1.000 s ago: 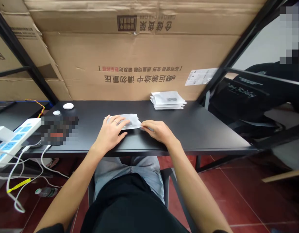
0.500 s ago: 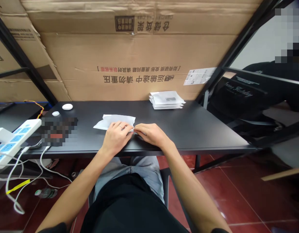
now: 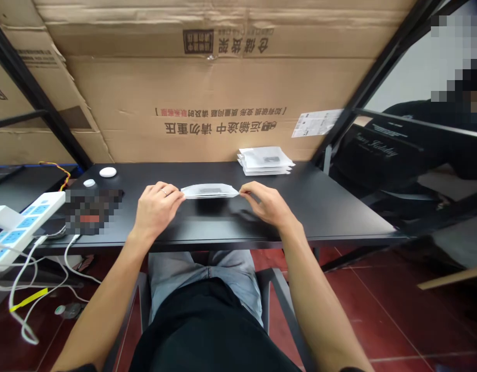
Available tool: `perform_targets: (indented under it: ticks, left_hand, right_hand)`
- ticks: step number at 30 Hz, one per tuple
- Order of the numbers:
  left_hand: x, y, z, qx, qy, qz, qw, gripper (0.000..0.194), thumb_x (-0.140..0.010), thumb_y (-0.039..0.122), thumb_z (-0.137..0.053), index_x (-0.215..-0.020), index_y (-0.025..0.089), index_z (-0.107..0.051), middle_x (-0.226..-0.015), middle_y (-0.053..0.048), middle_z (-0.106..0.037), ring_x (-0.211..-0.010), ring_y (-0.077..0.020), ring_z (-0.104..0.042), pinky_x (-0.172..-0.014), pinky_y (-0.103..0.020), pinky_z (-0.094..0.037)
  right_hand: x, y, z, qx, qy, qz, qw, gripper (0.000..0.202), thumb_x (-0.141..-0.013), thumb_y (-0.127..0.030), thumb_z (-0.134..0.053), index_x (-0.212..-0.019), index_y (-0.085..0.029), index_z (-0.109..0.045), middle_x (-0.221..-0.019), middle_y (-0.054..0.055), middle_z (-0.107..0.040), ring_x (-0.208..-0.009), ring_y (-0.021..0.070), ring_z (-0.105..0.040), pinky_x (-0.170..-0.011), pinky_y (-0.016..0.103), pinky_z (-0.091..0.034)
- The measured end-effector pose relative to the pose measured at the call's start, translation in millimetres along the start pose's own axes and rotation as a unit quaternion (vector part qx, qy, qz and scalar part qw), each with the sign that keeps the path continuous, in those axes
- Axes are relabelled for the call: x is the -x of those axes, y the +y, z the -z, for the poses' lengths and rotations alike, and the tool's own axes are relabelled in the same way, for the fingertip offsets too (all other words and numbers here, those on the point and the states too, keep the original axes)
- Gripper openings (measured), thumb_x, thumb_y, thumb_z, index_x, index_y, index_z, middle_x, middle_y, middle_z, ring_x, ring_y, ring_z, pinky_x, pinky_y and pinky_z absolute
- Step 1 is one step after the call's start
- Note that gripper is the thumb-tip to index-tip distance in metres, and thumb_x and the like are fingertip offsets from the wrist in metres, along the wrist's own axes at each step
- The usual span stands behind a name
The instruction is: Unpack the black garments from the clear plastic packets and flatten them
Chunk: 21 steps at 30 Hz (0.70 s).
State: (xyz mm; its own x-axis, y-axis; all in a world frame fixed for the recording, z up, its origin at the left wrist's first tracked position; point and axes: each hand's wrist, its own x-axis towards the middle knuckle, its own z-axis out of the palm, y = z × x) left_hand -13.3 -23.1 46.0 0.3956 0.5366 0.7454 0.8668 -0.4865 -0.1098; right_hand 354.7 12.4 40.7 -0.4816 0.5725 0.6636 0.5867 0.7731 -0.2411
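Both hands on 1 white pouch [image 3: 209,188], approx center: L hand [image 3: 156,209] pinching left end, R hand [image 3: 266,202] pinching right end, both grips closed. Pouch looks held just above black desk [image 3: 323,212], approx level. Pouch stack [image 3: 265,158] on desk, far side & to the right, nr cardboard [image 3: 223,85]. Two white round pcs [image 3: 107,172] far left, power strip [image 3: 27,223] left.
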Motion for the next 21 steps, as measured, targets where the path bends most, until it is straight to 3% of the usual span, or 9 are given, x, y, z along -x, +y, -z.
perform_targets:
  ticks: [4,7,10,14,18,21]
  left_hand:
    - [4,-11,8.0,0.005,-0.048,0.011,0.999,0.022,-0.111,0.033,-0.066,-0.098,0.027,-0.082,-0.105,-0.004,-0.083,-0.096,-0.0247,-0.073,-0.079,-0.039,-0.052]
    - [5,-5,9.3,0.034,-0.086,0.029,0.995,0.018,-0.109,0.039,-0.069,-0.108,0.028,-0.083,-0.113,-0.005,-0.082,-0.101,-0.0242,-0.074,-0.077,-0.036,-0.054]
    - [5,3,6.6,0.07,-0.105,0.072,0.989,0.027,-0.108,0.049,-0.07,-0.123,0.03,-0.083,-0.123,-0.005,-0.081,-0.105,-0.0238,-0.076,-0.078,-0.034,-0.056]
    - [4,8,-0.9,0.076,-0.134,0.094,0.984,0.027,-0.113,0.041,-0.059,-0.114,0.031,-0.084,-0.119,-0.004,-0.082,-0.099,-0.0223,-0.076,-0.071,-0.033,-0.053]
    - [2,13,-6.5,0.048,-0.116,0.096,0.987,0.028,-0.114,0.036,-0.057,-0.106,0.027,-0.081,-0.113,-0.007,-0.082,-0.098,-0.0232,-0.075,-0.064,-0.033,-0.047]
    - [-3,24,-7.5,0.045,-0.061,0.103,0.992,0.026,-0.114,0.036,-0.057,-0.102,0.025,-0.078,-0.107,-0.007,-0.081,-0.095,-0.022,-0.075,-0.062,-0.033,-0.043]
  right_hand:
    - [4,9,4,0.004,0.012,-0.02,1.0,0.016,-0.114,-0.032,-0.058,-0.112,-0.026,-0.072,-0.111,0.009,-0.082,-0.096,0.0254,-0.077,-0.09,0.038,-0.06]
    - [3,7,4,-0.002,0.005,-0.033,0.999,0.017,-0.114,-0.033,-0.058,-0.111,-0.026,-0.073,-0.112,0.009,-0.082,-0.098,0.0264,-0.078,-0.091,0.04,-0.062]
    - [2,4,4,-0.019,-0.004,-0.036,0.999,0.019,-0.113,-0.033,-0.059,-0.113,-0.026,-0.076,-0.113,0.009,-0.084,-0.101,0.0273,-0.08,-0.095,0.041,-0.064]
    - [0,-1,4,-0.04,-0.026,-0.022,0.999,0.02,-0.111,-0.031,-0.06,-0.111,-0.026,-0.08,-0.115,0.009,-0.085,-0.103,0.0283,-0.081,-0.097,0.043,-0.066]
    - [-8,-19,8,-0.032,-0.05,-0.008,0.998,0.019,-0.108,-0.029,-0.065,-0.114,-0.026,-0.082,-0.122,0.011,-0.083,-0.11,0.0296,-0.081,-0.1,0.045,-0.066]
    - [-15,-44,6,-0.056,-0.015,0.004,0.998,0.02,-0.109,-0.031,-0.067,-0.121,-0.027,-0.083,-0.127,0.01,-0.082,-0.114,0.0285,-0.081,-0.105,0.043,-0.066]
